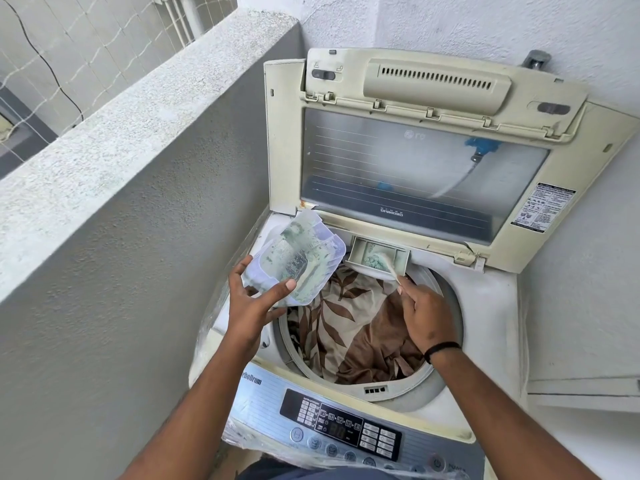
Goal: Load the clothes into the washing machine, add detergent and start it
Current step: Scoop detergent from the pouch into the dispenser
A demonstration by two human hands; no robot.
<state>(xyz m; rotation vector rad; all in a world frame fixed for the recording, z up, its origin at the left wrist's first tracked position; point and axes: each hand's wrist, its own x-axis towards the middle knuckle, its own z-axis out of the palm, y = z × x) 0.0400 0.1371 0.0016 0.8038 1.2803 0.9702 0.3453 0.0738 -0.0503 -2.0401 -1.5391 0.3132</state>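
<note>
Brown and cream cloth with a leaf print, the clothes (349, 327), lies inside the round drum (446, 327) of the washer (498, 341). The lid (415, 168) is up and leans back toward the white wall (485, 22). At the back rim of the drum a small drawer (379, 258) is pulled out, and pale green powder (375, 261) sits in it. The left hand (256, 299) holds a clear plastic tub (298, 258) over the left edge of the washer. Its thumb lies across the near side of the tub and its fingers curl under it. The tub is tipped, and its inside is dusted with the same green powder. The right hand (426, 313) is over the drum, above the clothes. Its fingers are pinched together on the handle of a thin white spoon (389, 268). The far end of the spoon reaches into the drawer and touches the powder. A black band (441, 348) goes round the right wrist. The panel (341, 429) with buttons and a small screen is at the near edge of the washer, below both arms. A grey wall (138, 202) stands close on the left side.
</note>
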